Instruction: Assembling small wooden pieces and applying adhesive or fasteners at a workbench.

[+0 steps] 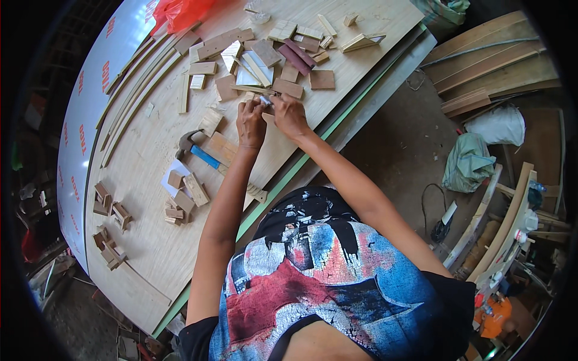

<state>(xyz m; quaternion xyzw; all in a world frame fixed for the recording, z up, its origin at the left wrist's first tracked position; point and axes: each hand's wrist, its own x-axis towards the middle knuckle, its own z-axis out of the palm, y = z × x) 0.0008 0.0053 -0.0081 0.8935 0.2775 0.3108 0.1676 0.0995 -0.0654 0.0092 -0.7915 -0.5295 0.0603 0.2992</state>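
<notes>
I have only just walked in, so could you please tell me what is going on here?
A person's left hand and right hand meet at a small blue-white item, too small to identify, over the wooden tabletop. Loose wooden blocks lie scattered just beyond the hands. A blue-handled hammer lies untouched on the tabletop, to the left.

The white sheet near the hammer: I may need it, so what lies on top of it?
Small wooden blocks lie on the white sheet, covering much of it. The covered part, and anything beneath the sheet, cannot be seen.
</notes>
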